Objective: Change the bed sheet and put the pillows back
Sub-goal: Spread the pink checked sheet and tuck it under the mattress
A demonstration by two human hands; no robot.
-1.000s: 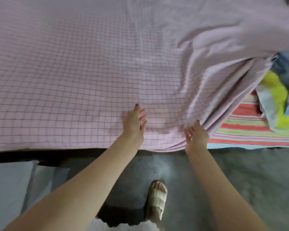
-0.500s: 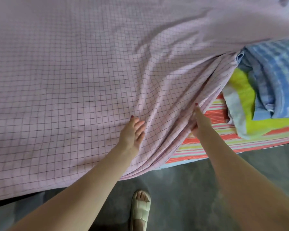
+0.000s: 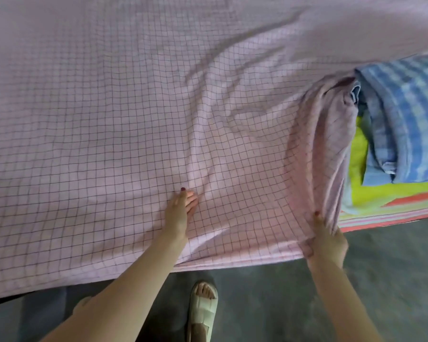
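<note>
Covering most of the bed, one pink checked sheet point(image 3: 109, 119) lies under the flat, straight-fingered left hand point(image 3: 181, 211). Right hand point(image 3: 325, 239), its grip closed on the sheet's bunched edge, sits beside one blue folded cloth point(image 3: 405, 119).

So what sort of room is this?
Most likely a bedroom: a bed spread with a pink checked sheet, folded blue plaid bedding on the striped cover beneath, and a bare grey floor.

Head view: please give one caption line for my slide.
Left hand presses the pink checked sheet flat; right hand grips its bunched edge.
</note>
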